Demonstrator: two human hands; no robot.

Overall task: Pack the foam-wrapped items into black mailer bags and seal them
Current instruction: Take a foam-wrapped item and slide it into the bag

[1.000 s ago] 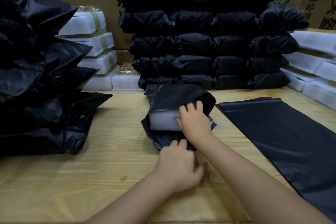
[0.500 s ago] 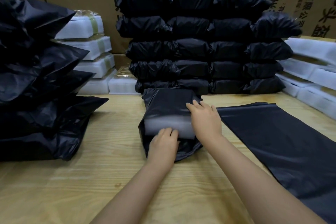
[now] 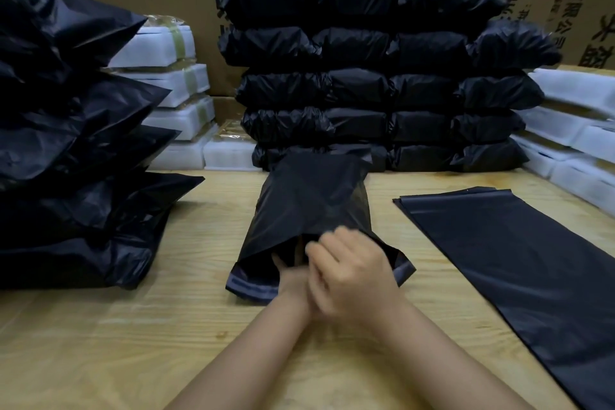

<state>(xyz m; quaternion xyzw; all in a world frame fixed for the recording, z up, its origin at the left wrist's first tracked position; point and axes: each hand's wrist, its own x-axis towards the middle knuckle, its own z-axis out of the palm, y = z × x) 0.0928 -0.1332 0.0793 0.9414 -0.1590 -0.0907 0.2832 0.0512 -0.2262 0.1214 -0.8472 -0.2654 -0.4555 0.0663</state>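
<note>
Your right hand (image 3: 349,271) sits motion-blurred over the mouth of the black mailer bag (image 3: 309,200), fingers bent at the upper lip; can't tell if it pinches the film or only rests there. Your left hand (image 3: 288,273) is just beside and partly under it, its fingers reaching into the opening and mostly hidden, so its grip can't be told either. The bag lies on the wooden surface (image 3: 166,326) straight ahead of both hands, mouth toward you, closed end up against the back stack of packed bags (image 3: 366,76). No foam shows; the raised body suggests the foam-wrapped item is fully inside. Likely handling: light load, thin soft slippery film that crumples and slides, squashy foam block underneath that takes a firm press. Best hold is probably at the mouth: the lower flap (image 3: 253,286) with its grey strip sticks out toward you, left of the hands. Flat empty bags (image 3: 515,260) lie to the right, well apart. Spare foam-wrapped items (image 3: 572,116) are stacked far right, more packed bags are in the left pile (image 3: 66,143).
</note>
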